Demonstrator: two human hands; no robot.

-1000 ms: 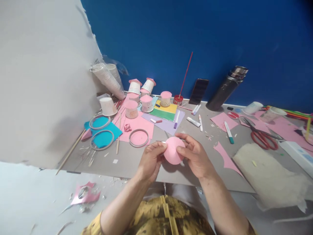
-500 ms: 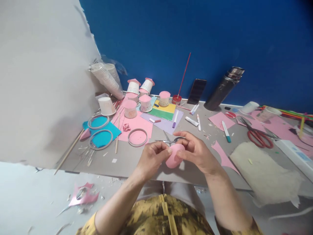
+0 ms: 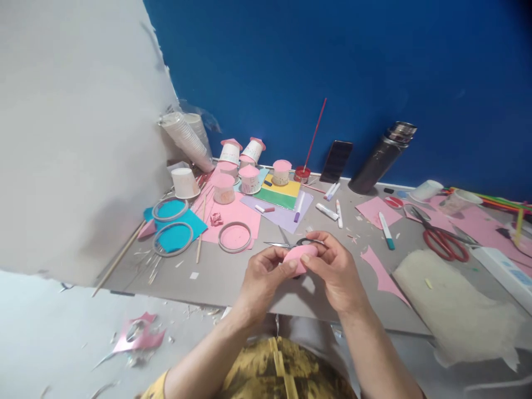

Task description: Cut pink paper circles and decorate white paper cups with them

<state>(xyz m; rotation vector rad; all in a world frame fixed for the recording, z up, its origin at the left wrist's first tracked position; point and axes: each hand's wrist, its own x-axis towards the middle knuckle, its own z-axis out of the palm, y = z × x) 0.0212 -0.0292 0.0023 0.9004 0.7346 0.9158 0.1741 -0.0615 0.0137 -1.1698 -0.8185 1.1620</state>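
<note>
Pink paper makes up the disc [image 3: 298, 252], which sits above the near part of the table [image 3: 220, 282]. The left hand [image 3: 266, 277] pinches its left side and the right hand [image 3: 334, 269] its right, each with the thumb on the near face. Whether it is bent or only tilted is hard to tell. Shaping the disc appears to be the step in hand; the next move probably calls for even thumb pressure from both sides, so that the paper curves without a stray crease.

Just beyond, small scissors [image 3: 280, 244] lie with blades parted. Rightward is a curved scrap [image 3: 383, 276]. Farther off, a ring [image 3: 234, 251] rests on a pink sheet at left, and red-handled scissors [image 3: 430, 229] lie at right. At the far left stand cups [image 3: 250, 184] with pink tops; a flask [image 3: 376, 166] leans toward the blue wall [image 3: 291, 66] at the far right.
</note>
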